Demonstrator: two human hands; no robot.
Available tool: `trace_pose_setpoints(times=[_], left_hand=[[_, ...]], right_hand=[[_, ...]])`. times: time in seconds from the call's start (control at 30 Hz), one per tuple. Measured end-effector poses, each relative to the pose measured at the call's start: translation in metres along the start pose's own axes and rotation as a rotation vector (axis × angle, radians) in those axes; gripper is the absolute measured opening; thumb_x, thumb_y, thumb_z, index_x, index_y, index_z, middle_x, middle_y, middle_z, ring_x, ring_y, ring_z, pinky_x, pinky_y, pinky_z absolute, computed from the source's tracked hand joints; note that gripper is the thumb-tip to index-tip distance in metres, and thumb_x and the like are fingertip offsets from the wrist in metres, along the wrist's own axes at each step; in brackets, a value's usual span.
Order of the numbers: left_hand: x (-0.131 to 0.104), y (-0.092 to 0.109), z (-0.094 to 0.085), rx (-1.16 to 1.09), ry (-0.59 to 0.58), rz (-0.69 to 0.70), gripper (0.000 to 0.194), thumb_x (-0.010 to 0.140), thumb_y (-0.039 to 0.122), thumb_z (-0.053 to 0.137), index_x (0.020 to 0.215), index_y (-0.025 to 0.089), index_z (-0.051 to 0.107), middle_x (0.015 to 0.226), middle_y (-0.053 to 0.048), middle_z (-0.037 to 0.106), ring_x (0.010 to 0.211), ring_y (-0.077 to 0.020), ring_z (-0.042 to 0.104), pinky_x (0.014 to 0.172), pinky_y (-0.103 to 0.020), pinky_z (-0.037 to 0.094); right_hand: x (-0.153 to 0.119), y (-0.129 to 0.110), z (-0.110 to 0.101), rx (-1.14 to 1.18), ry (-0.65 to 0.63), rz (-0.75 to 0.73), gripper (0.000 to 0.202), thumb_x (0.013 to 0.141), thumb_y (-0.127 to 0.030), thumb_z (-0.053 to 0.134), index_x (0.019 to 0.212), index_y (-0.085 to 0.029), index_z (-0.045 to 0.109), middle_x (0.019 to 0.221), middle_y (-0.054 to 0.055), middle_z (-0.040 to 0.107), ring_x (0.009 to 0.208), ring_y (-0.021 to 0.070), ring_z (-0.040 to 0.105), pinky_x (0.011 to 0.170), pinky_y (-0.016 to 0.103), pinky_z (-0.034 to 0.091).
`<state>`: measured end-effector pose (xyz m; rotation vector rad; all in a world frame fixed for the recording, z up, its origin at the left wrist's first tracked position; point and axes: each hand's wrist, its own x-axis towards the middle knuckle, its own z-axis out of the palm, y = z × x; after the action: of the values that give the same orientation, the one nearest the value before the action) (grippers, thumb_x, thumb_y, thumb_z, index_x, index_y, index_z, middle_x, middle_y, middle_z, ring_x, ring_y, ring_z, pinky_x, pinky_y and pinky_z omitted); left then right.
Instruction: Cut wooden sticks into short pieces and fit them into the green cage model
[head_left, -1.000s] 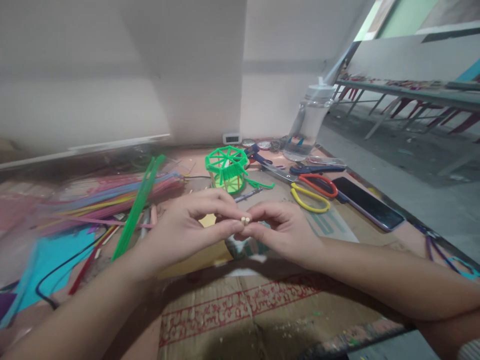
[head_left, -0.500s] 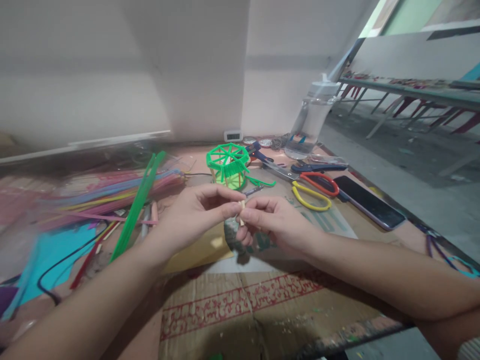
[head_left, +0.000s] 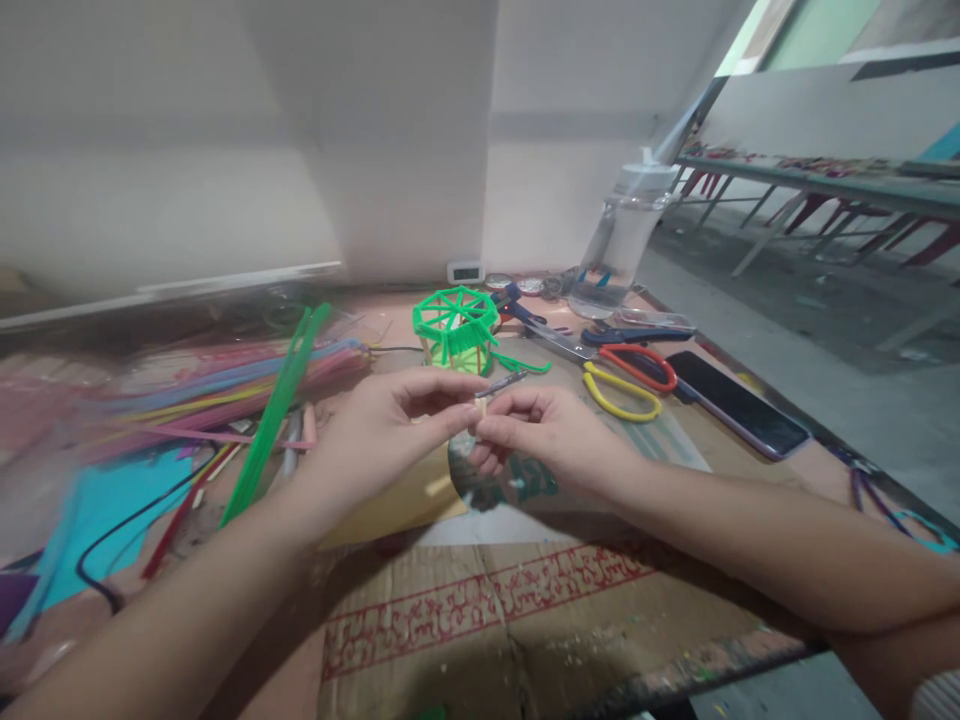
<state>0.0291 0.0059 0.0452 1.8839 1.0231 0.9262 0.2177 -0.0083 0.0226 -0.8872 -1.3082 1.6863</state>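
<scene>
My left hand (head_left: 405,420) and my right hand (head_left: 547,430) meet in front of me, thumbs and fingertips pinched together around a small cream-coloured strip (head_left: 481,406). Most of the strip is hidden by the fingers. Just behind the fingertips lies a thin dark pen-like tool (head_left: 504,384). Beyond it stands a small round model with a bright green spoked top (head_left: 456,318), thin brown posts and a light green base. Bent green stems (head_left: 525,364) lie at its right side. Under my hands are a yellow sheet (head_left: 405,510) and a printed plastic sheet (head_left: 675,450).
Scissors with red and yellow handles (head_left: 622,408) and a phone (head_left: 739,405) lie to the right. A water bottle (head_left: 619,245) stands behind them. On the left are green pipe cleaners (head_left: 262,440), bundles of coloured ones, and a blue sheet (head_left: 112,520). A wall rises behind.
The cream strip has turned and shows less between my fingertips. My right fingers have shifted slightly on it, and more of the printed sheet below shows. The things on the table have stayed put.
</scene>
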Motion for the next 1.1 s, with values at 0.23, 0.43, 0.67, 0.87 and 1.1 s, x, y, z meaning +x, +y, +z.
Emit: trace_pose_setpoints(times=[0.23, 0.43, 0.67, 0.87, 1.1], left_hand=[[0.013, -0.004, -0.05, 0.304, 0.104, -0.029, 0.028, 0.084, 0.043, 0.066, 0.099, 0.023, 0.078, 0.096, -0.004, 0.079, 0.088, -0.0218, 0.071, 0.082, -0.033, 0.055], [0.028, -0.057, -0.075, 0.784, 0.18, -0.131, 0.035, 0.09, 0.041, 0.052, 0.101, 0.019, 0.077, 0.099, -0.007, 0.079, 0.088, -0.0248, 0.071, 0.077, -0.032, 0.052], [0.033, -0.082, -0.059, 0.962, 0.096, -0.119, 0.032, 0.091, 0.034, 0.049, 0.093, 0.02, 0.077, 0.098, -0.01, 0.078, 0.089, -0.0284, 0.07, 0.074, -0.035, 0.049], [0.033, -0.092, -0.068, 1.049, 0.094, -0.18, 0.036, 0.092, 0.036, 0.046, 0.089, 0.019, 0.077, 0.093, -0.013, 0.077, 0.086, -0.0294, 0.07, 0.071, -0.035, 0.049], [0.034, -0.097, -0.059, 1.025, 0.073, -0.142, 0.033, 0.094, 0.034, 0.046, 0.101, 0.018, 0.074, 0.103, -0.013, 0.075, 0.096, -0.0277, 0.068, 0.081, -0.035, 0.049]], right_hand=[[0.009, 0.003, -0.008, -0.116, 0.099, -0.027, 0.029, 0.074, -0.042, 0.082, 0.075, -0.016, 0.068, 0.066, 0.002, 0.073, 0.058, 0.0107, 0.067, 0.06, 0.025, 0.057], [0.025, 0.022, -0.018, -0.19, 0.154, 0.008, 0.034, 0.073, -0.046, 0.081, 0.077, -0.016, 0.068, 0.063, 0.002, 0.071, 0.053, 0.0099, 0.062, 0.055, 0.024, 0.053], [0.027, 0.027, -0.019, -0.245, 0.158, 0.047, 0.034, 0.074, -0.047, 0.08, 0.077, -0.016, 0.067, 0.067, 0.002, 0.071, 0.056, 0.0097, 0.062, 0.057, 0.024, 0.052], [0.03, 0.029, -0.021, -0.231, 0.151, 0.061, 0.034, 0.072, -0.046, 0.081, 0.077, -0.015, 0.066, 0.066, 0.003, 0.07, 0.056, 0.0104, 0.062, 0.059, 0.027, 0.053], [0.03, 0.031, -0.02, -0.193, 0.13, 0.065, 0.034, 0.071, -0.045, 0.082, 0.076, -0.016, 0.065, 0.065, 0.002, 0.07, 0.055, 0.01, 0.063, 0.057, 0.026, 0.052]])
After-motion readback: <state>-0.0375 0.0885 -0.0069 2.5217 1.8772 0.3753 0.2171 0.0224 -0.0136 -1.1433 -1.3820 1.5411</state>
